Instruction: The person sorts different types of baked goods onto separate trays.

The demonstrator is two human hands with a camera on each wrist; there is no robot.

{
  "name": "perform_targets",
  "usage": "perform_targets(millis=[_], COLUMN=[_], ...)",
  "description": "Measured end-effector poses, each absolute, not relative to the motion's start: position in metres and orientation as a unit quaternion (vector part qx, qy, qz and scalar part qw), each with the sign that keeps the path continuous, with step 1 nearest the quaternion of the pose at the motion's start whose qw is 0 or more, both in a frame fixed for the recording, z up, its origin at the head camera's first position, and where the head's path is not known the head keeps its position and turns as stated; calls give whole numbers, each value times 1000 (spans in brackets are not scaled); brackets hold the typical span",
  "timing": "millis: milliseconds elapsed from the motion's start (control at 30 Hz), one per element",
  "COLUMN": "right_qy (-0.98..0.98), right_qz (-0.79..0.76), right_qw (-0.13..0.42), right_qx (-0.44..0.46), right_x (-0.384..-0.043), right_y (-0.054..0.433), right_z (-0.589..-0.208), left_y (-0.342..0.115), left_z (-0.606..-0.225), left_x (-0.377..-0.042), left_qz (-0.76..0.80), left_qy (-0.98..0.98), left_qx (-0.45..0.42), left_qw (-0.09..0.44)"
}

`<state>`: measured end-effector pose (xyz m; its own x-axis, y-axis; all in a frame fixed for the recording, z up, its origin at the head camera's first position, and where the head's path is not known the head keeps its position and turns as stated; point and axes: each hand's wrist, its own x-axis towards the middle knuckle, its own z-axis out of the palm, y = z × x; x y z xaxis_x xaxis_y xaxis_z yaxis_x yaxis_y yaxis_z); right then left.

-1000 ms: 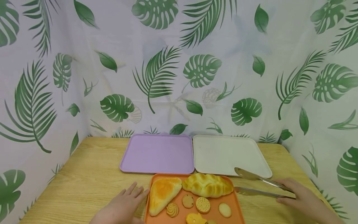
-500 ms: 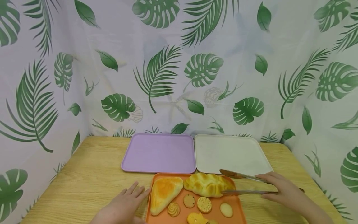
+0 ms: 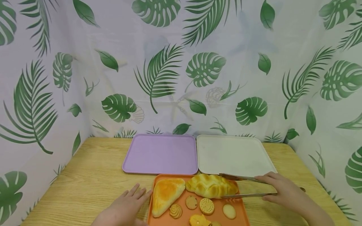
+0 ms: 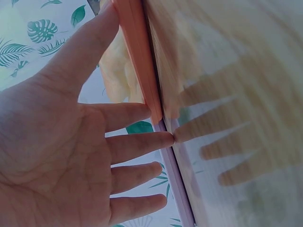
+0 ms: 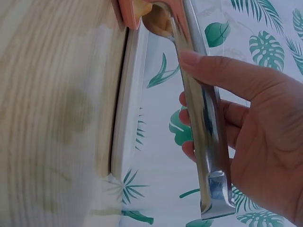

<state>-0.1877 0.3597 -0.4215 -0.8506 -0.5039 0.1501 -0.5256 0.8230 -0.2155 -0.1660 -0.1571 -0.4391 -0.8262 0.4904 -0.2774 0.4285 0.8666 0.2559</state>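
My right hand (image 3: 285, 191) grips a pair of metal tongs (image 5: 203, 127), thumb on one arm and fingers round the other. The tong tips lie on either side of the right end of a braided bread loaf (image 3: 209, 186) at the back of the orange tray (image 3: 240, 207). My left hand (image 3: 124, 205) is spread with straight fingers at the tray's left edge. In the left wrist view its thumb and index finger (image 4: 128, 113) reach the orange rim. A triangular bread (image 3: 167, 196) lies on the tray near that hand.
Several small cookies lie on the orange tray, among them a round dotted cookie (image 3: 206, 206), a swirl cookie (image 3: 175, 211) and a fish-shaped one (image 3: 199, 220). Behind stand a purple tray (image 3: 161, 153) and a white tray (image 3: 232, 153), side by side against the leaf-patterned cloth (image 3: 175, 78).
My right hand has moved left with the tongs, whose tips went from right of the orange tray to around the braided loaf's right end. The left hand has stayed at the tray's edge.
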Motion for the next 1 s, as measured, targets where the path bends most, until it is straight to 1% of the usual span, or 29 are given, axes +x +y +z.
perform_targets(millis=[300,567,733,900,1000], right_qy=[-949,-934,-930,-932,-925], right_qz=[100,122,127,113,124], right_qw=[64,119,151,168,179], right_qx=[291,316,311,302,310], right_x=[-188,-187,-183,-182,-182], right_y=[351,355,358,361,362], right_z=[-416,-417,-418,-413,-410], left_y=[-158,-157,-157,-157,-157], left_z=[-440,-440,-439,-439,-439], left_x=[-166,-166,-166,-165,-164], left_qz=[96,91,95,97,98], left_qy=[951,950,950,950,950], left_qx=[239,241,238,242,241], left_qw=[173,176,178,173,174])
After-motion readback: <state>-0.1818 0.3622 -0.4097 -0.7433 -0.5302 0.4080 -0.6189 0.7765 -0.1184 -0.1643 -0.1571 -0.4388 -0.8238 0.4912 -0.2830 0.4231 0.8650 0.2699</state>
